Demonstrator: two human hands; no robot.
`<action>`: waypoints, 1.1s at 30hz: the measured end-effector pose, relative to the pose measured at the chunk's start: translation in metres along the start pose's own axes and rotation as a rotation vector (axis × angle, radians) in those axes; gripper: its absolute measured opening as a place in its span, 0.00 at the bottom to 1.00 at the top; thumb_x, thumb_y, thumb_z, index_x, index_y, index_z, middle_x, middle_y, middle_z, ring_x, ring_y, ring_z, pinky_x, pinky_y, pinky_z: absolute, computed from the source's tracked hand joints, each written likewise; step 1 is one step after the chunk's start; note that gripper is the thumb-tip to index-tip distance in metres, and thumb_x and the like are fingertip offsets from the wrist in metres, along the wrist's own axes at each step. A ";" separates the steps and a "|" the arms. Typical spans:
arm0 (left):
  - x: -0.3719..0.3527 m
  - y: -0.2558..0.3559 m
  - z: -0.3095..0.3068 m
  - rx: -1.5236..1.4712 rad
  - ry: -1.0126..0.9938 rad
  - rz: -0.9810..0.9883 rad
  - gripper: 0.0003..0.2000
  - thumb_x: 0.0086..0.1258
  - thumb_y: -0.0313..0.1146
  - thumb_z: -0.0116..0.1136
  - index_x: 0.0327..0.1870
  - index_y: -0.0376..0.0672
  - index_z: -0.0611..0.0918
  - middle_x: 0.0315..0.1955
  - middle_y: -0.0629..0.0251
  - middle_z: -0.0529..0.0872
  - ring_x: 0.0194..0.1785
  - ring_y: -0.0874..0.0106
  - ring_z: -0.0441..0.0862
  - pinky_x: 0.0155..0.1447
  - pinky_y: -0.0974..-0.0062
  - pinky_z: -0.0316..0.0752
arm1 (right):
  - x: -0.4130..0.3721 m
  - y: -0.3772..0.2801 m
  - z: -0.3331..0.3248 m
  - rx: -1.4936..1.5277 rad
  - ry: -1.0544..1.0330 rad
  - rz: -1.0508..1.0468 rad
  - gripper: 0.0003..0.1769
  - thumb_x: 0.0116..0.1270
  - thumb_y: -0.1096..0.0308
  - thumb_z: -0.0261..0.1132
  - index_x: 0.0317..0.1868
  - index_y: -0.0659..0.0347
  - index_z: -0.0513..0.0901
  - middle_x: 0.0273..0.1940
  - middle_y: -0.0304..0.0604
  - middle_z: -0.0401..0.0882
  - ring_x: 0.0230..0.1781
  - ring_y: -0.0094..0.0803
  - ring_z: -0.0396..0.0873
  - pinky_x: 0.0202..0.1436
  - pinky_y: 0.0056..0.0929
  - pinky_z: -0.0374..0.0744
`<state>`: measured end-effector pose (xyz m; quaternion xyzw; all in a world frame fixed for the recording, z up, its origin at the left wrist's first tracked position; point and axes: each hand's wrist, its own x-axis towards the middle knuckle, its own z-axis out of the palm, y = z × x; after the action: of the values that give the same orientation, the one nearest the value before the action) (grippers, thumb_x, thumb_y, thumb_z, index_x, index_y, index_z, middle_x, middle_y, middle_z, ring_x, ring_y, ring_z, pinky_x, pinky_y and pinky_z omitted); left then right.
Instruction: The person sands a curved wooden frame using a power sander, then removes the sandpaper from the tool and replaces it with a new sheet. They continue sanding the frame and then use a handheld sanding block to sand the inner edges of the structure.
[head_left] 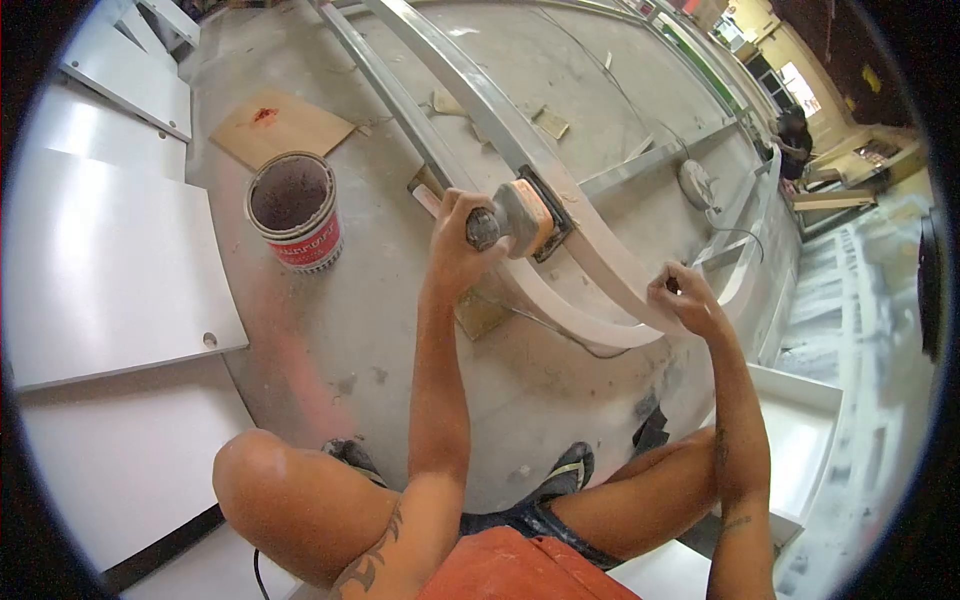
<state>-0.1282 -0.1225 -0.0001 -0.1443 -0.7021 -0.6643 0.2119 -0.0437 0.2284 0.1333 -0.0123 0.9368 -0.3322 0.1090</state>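
Note:
My left hand is wrapped round the body of an electric sander. The sander's flat pad is against the outer rail of a curved frame, which is grey along its straight length and whitish at the bend. On the right, my right hand has its fingers curled at the bend of this frame, gripping the rail; its fingertips are partly hidden. A second curved rail runs beside the first, nearer to me.
An open bucket with a red label stands on the floor at left, by a stained brown board. White panels line the left side. A round grey object with a cord lies beyond the frame. A white tray-like piece is at right.

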 end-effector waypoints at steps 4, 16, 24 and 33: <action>-0.004 -0.005 0.001 -0.008 -0.013 0.040 0.24 0.48 0.24 0.73 0.50 0.43 0.80 0.45 0.61 0.76 0.48 0.61 0.79 0.55 0.64 0.77 | 0.000 0.003 0.000 -0.027 0.004 -0.001 0.10 0.68 0.67 0.68 0.34 0.63 0.78 0.31 0.35 0.80 0.34 0.21 0.74 0.40 0.26 0.75; -0.007 -0.002 0.002 0.013 -0.016 0.026 0.25 0.48 0.24 0.74 0.50 0.44 0.80 0.44 0.61 0.76 0.48 0.62 0.80 0.54 0.63 0.77 | 0.001 0.007 0.001 -0.036 -0.009 0.018 0.08 0.68 0.67 0.68 0.36 0.63 0.81 0.31 0.34 0.80 0.33 0.21 0.73 0.40 0.25 0.74; 0.006 -0.023 0.005 -0.007 0.061 0.048 0.24 0.49 0.26 0.74 0.49 0.43 0.78 0.44 0.62 0.75 0.50 0.63 0.75 0.60 0.65 0.72 | -0.001 0.002 0.002 0.006 0.006 -0.024 0.09 0.68 0.67 0.68 0.35 0.63 0.80 0.30 0.33 0.77 0.32 0.20 0.72 0.38 0.24 0.73; -0.012 -0.030 0.010 -0.074 0.070 -0.036 0.23 0.51 0.25 0.73 0.49 0.43 0.77 0.44 0.64 0.73 0.50 0.66 0.74 0.60 0.68 0.71 | -0.001 0.004 0.004 -0.052 0.034 -0.002 0.10 0.68 0.66 0.68 0.34 0.63 0.79 0.28 0.31 0.73 0.31 0.20 0.69 0.35 0.25 0.71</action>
<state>-0.1329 -0.1134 -0.0325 -0.1162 -0.6717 -0.6982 0.2189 -0.0417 0.2287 0.1280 -0.0104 0.9469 -0.3080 0.0921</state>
